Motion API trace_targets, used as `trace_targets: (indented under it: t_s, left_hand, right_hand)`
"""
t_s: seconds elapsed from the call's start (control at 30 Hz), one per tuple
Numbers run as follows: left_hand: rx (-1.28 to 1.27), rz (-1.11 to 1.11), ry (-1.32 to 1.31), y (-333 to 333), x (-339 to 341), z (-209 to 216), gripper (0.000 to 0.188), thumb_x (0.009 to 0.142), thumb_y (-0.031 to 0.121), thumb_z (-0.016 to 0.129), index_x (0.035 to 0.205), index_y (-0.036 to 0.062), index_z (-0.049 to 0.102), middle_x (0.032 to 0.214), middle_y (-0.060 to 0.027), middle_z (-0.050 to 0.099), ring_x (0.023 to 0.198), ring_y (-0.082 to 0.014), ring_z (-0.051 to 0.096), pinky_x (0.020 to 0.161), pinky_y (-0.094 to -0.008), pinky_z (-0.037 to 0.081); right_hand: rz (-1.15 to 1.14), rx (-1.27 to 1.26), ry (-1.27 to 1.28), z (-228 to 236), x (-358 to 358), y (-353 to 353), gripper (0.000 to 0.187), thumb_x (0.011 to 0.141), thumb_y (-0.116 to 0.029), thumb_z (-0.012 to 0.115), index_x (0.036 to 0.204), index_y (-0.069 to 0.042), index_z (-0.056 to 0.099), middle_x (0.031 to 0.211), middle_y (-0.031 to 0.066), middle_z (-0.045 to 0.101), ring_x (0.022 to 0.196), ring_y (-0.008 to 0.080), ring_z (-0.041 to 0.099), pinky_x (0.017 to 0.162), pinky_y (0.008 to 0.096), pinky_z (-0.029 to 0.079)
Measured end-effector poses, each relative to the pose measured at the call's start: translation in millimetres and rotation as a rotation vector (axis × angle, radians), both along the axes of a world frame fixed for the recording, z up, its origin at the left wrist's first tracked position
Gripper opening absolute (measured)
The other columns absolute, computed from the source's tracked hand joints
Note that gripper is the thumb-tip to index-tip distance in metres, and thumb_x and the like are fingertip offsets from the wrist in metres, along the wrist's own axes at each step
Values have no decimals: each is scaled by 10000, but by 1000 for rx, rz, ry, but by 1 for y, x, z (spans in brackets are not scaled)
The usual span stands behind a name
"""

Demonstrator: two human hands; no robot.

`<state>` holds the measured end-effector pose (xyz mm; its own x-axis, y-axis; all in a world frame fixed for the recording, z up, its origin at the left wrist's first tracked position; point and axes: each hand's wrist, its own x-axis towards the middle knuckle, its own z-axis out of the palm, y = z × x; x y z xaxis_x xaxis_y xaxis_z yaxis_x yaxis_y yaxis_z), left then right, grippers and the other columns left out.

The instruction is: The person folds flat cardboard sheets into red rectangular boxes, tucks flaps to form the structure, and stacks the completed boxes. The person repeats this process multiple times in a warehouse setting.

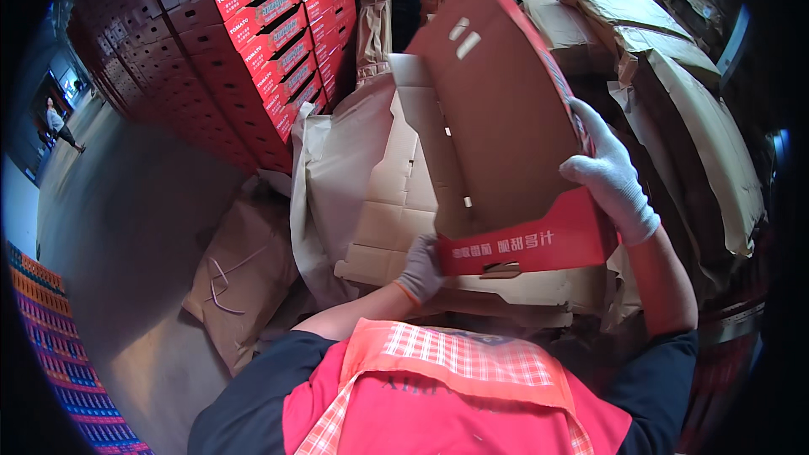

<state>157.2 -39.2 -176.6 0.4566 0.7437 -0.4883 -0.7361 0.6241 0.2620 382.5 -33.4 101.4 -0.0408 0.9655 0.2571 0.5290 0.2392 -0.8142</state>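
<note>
A cardboard box (506,126), red outside and plain brown inside, is tilted up in front of me. Its near end wall and right side wall stand raised, while the left side flap leans outward. My right hand (615,175), in a white knit glove, grips the right wall, thumb inside and the other fingers hidden behind it. At the near left corner, my left hand (423,270), gloved too, is closed on the box edge, with some fingers out of sight. Beneath the box lie flat brown cardboard blanks (396,211).
Stacked red cartons (265,42) rise at the far left. Paper-wrapped bundles (666,42) are piled on the right. Brown wrapping paper (244,274) with a strap lies on the floor. Colourful stacked cartons (72,362) stand lower left. A person (57,125) is in the distance.
</note>
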Motion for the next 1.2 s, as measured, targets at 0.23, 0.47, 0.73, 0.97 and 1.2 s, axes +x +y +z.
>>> trace_targets:
  t_s: [0.23,0.47,0.73,0.97,1.2]
  left_hand:
    - [1280,-767,1205,-20,-8,41,280,905,219,573,1112,41,632,1151,-142,658,990,-251,668,855,-391,554]
    - [2033,269,1869,8,-25,214,1121,642,773,670,1293,-128,530,1379,-315,485,1338,-458,410,1141,-663,132]
    - [1899,-165,2104,80,-1,239,1119,629,833,633,1332,-27,498,1303,-253,524,1237,-396,492,1047,-504,356]
    - [2111,-90,1791,121,18,246,625,611,722,684,907,172,719,805,-169,682,782,-349,659,773,-497,463]
    - [1910,-498,1855,120,19,257,836,508,778,713,978,87,731,1001,-164,686,1015,-325,621,865,-454,434]
  right_hand:
    - [180,267,-586,0,-89,28,615,802,-306,707,1352,-78,554,1171,292,621,1028,424,650,933,426,509]
    - [-248,262,-564,-16,-69,80,420,860,-303,639,1195,-51,605,975,234,690,921,378,677,832,429,526]
    - [-95,287,-192,-21,-36,69,365,841,-159,711,1132,-21,539,1135,230,634,919,373,673,830,410,535]
    - [-93,592,-582,-16,12,72,331,864,-51,636,1179,11,556,1282,285,578,1083,422,636,913,399,527]
    - [-77,336,-647,-13,28,92,211,914,-88,594,731,16,603,618,181,600,548,303,606,537,402,449]
